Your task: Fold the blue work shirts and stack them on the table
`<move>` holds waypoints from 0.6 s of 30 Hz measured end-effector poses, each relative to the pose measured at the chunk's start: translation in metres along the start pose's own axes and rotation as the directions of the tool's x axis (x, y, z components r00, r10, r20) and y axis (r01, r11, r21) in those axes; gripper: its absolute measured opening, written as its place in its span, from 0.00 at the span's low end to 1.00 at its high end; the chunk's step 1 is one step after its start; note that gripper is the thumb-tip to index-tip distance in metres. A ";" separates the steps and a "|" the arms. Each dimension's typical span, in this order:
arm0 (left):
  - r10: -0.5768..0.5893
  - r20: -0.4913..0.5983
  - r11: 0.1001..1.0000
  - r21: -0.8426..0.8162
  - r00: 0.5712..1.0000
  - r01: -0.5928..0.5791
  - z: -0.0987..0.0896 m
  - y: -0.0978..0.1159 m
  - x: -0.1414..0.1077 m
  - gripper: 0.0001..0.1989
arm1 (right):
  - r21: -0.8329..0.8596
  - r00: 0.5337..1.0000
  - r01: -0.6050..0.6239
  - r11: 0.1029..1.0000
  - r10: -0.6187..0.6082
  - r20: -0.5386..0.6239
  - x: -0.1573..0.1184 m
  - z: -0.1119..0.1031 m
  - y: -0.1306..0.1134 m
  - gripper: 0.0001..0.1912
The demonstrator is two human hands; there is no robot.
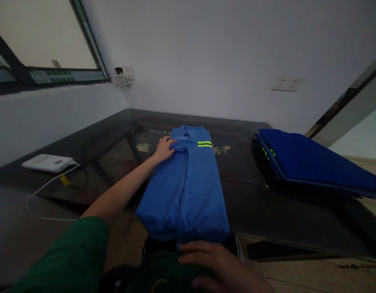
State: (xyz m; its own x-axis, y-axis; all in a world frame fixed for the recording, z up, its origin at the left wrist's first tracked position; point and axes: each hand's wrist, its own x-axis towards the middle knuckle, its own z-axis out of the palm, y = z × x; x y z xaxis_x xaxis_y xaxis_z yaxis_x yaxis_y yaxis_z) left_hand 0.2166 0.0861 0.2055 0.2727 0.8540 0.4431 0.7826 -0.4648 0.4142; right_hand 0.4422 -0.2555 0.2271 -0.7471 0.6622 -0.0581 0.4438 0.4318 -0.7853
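A light blue work jacket (203,191) with two bright yellow stripes on one side lies folded into a long shape, its collar toward the wall and its lower edge hanging near my lap. My left hand (164,149) is at the jacket's upper left side, its bent fingers closed on the fabric just below the collar. Close to my body, my right hand (214,260) is beside the jacket's lower edge. Its fingers are stretched out and slightly apart, with nothing seen in them. Dim light hides part of that hand.
A stack of folded darker blue clothes (316,160) lies on the right of the dark glossy table (245,211). A white power bank (49,162) with a cable (38,193) is on the left. Wall sockets (287,83) are behind, and a window (53,40) is at upper left.
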 end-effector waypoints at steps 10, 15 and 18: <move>0.204 0.128 0.976 0.050 0.971 -0.212 0.020 0.016 0.004 0.11 | -0.434 0.887 0.043 0.900 -0.235 -0.399 0.126 -0.164 0.061 0.15; 0.229 0.123 0.966 0.093 0.966 -0.241 0.019 0.018 -0.004 0.10 | -0.606 0.927 -0.068 0.792 -0.175 -0.333 0.195 -0.198 0.117 0.21; 0.264 0.164 0.962 0.032 0.950 -0.273 0.012 0.024 -0.007 0.11 | -0.647 0.959 -0.009 0.763 -0.178 -0.223 0.202 -0.203 0.133 0.17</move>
State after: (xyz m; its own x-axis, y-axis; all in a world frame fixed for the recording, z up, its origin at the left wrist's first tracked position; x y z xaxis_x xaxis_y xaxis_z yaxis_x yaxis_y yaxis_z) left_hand 0.2404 0.0715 0.2030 0.5577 0.7274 0.3999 0.6960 -0.6723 0.2522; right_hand 0.4507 0.0600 0.2359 -0.6845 0.6946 0.2213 0.6653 0.7193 -0.1998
